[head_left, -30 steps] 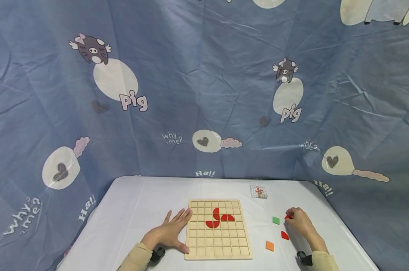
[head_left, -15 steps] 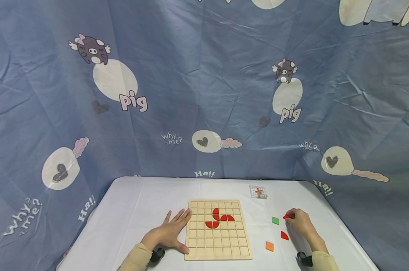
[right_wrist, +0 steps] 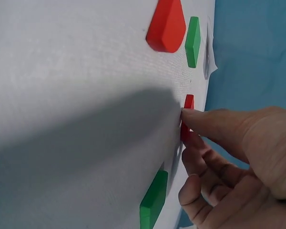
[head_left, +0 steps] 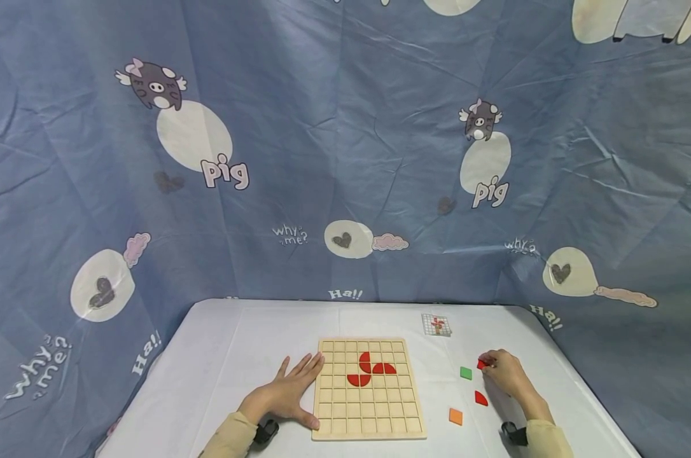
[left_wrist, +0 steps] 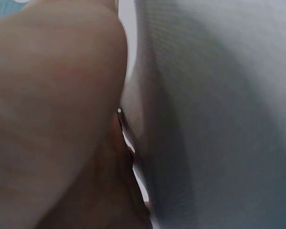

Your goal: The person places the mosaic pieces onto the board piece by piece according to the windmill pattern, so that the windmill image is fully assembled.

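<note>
Head view: the right hand pinches a small flat red piece near a green four-sided tile; the left hand, fingers spread, touches the pale wooden gridded board. Picking up seems underway; next likely calls for carrying leftward.

Pale wood on show, the square gridded board, smooth and matt! White cloth table cover, finely woven, matt too. The blue pig-printed cloth curtain creases with a soft sheen, while the small flat red piece looks smooth.
</note>
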Motion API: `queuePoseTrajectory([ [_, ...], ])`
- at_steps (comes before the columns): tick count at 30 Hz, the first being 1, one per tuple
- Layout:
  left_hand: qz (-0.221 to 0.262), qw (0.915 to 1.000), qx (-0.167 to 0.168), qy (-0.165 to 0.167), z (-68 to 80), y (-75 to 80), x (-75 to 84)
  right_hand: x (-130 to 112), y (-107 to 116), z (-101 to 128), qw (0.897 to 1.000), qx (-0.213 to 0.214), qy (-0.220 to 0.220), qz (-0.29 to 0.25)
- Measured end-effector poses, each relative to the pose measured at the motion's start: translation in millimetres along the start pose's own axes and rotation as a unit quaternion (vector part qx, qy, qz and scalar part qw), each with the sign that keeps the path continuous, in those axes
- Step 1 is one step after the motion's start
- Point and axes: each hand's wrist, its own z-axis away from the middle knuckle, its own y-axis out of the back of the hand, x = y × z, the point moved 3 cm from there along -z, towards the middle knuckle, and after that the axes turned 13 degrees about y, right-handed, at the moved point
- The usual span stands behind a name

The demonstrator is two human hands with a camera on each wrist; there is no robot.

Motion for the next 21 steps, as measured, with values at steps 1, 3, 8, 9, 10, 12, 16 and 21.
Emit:
queuePoseTrajectory([
  [1,0.0,1.0,0.0,0.001,-0.2,-0.3,-0.3,0.7,-0.3,-0.8,1.0,-0.001,-0.001,0.0],
  [3,0.001,1.0,0.0,-0.001,-0.1,0.0,-0.3,1.3,-1.3,-2.3,1.0,-0.004,-0.002,0.002],
  [8,0.007,0.9999,0.002,-0.01,1.3,2.3,0.6,1.5,-3.9,-4.7,1.0,-0.015,-0.007,0.003],
  [9,0.007,0.9999,0.003,-0.011,1.3,2.5,0.7,1.3,-4.0,-4.8,1.0,-0.016,-0.008,0.003],
  [10,0.006,0.9999,0.002,-0.011,1.4,2.6,0.8,0.9,-3.7,-4.8,1.0,-0.014,-0.007,0.002],
  [12,0.006,0.9999,0.003,-0.011,1.5,2.6,1.1,0.8,-3.1,-4.8,1.0,-0.007,-0.006,0.002],
  [16,0.003,1.0,0.002,-0.004,0.4,0.8,0.5,-0.2,-0.7,-2.7,1.0,0.011,-0.012,0.0],
  [21,0.005,1.0,0.003,-0.003,-0.9,-1.4,-1.4,-2.5,0.9,1.1,0.999,0.019,-0.031,-0.015],
])
